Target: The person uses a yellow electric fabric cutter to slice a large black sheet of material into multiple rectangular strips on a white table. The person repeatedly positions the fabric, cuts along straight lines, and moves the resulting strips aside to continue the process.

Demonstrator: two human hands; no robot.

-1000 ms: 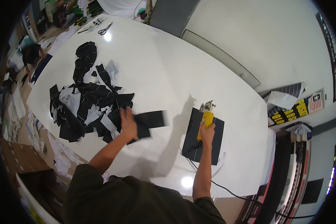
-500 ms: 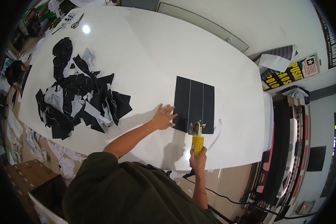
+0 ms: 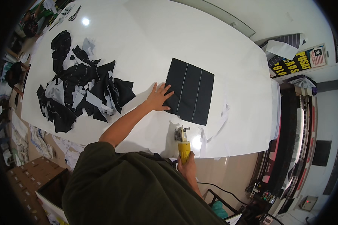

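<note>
A square black fabric piece point(image 3: 191, 86) with two pale lines down it lies on the white table point(image 3: 240, 108). My left hand point(image 3: 158, 96) rests with fingers spread at its left edge. My right hand point(image 3: 186, 165) grips a yellow electric cutter point(image 3: 184, 149), whose metal head stands on the tabletop just below the fabric, apart from it, near the front edge. A thin white strip point(image 3: 221, 116) lies right of the fabric. To the left is a heap of black and grey fabric scraps point(image 3: 77, 80).
Scissors point(image 3: 73, 15) lie at the far left corner. People point(image 3: 15, 73) are at work past the left edge. Cardboard boxes point(image 3: 28, 172) sit at lower left, a long machine point(image 3: 289, 135) stands to the right, and a black cord point(image 3: 225, 191) trails below the table.
My left hand left the scrap heap and now lies at the fabric's left edge. My right hand moved the cutter from over the fabric down toward me. The view has shifted.
</note>
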